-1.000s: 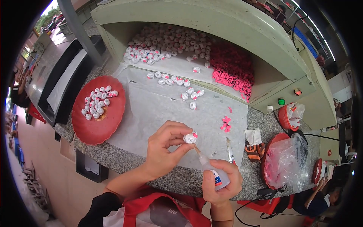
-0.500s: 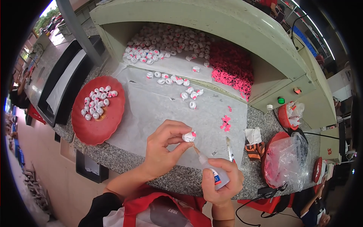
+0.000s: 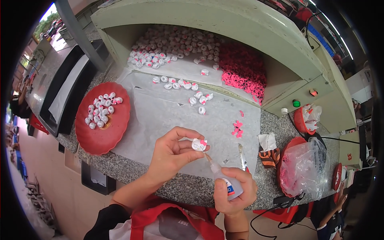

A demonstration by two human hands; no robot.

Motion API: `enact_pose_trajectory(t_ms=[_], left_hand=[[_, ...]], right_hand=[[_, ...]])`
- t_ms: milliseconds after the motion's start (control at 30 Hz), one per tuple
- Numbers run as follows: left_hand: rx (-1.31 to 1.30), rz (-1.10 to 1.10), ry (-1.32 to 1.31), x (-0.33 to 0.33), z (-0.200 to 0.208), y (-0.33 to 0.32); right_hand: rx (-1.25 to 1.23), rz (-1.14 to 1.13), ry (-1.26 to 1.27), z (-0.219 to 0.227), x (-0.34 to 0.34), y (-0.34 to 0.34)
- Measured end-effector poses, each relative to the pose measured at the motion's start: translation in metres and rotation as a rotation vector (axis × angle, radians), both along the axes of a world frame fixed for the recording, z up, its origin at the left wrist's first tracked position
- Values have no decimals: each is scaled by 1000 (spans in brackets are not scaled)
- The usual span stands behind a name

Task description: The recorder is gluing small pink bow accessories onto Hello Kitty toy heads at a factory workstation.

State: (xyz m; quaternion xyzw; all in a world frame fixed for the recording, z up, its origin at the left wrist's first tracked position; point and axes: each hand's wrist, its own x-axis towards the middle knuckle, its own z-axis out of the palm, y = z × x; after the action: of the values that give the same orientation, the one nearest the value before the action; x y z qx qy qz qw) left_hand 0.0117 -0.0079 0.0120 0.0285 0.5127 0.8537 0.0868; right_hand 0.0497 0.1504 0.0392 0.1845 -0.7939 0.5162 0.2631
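Note:
My left hand (image 3: 169, 155) pinches a small white rounded piece (image 3: 197, 145) with a pink bow-shaped part on its side. Gripped in my right hand (image 3: 234, 196) is a translucent white squeeze bottle (image 3: 235, 185) with a tapered nozzle and a blue and red label. Its tip points up at the underside of the white piece, close to my left thumb; whether they touch I cannot tell. Beyond my hands, several loose pink bow-shaped pieces (image 3: 237, 130) lie on the white sheet (image 3: 160, 116). More white pieces (image 3: 202, 110) stand farther back on it.
A red scalloped plate (image 3: 90, 140) with white pieces stands at left. Heaps of white pieces (image 3: 172, 42) and pink pieces (image 3: 243, 72) fill the green cabinet (image 3: 208, 16). A metal blade-like tool (image 3: 242, 157), an orange-black cloth (image 3: 269, 158) and a bag-covered red tray (image 3: 285, 180) lie right.
My left fingers have turned the white piece, so its pink part shows more fully. The bottle stays near it, almost in the same place. The whole view has shifted slightly.

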Motion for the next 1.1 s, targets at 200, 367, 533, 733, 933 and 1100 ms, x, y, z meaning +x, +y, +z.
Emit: enact_pose_trajectory(t_ms=[200, 367, 533, 733, 933, 1100], left_hand=[[2, -14, 1, 0, -1, -1], [11, -11, -23, 0, 0, -1], [-9, 19, 4, 0, -1, -2], [-20, 7, 35, 0, 0, 1], [-55, -13, -21, -3, -11, -2], [-58, -84, -71, 0, -12, 10]], right_hand=[[-11, 11, 14, 2, 0, 0], [1, -3, 0, 1, 0, 1], [42, -22, -10, 4, 1, 3], [-16, -28, -144, 1, 6, 3], [-721, -370, -609, -12, -20, 30], [-240, -383, -685, -91, -61, 81]])
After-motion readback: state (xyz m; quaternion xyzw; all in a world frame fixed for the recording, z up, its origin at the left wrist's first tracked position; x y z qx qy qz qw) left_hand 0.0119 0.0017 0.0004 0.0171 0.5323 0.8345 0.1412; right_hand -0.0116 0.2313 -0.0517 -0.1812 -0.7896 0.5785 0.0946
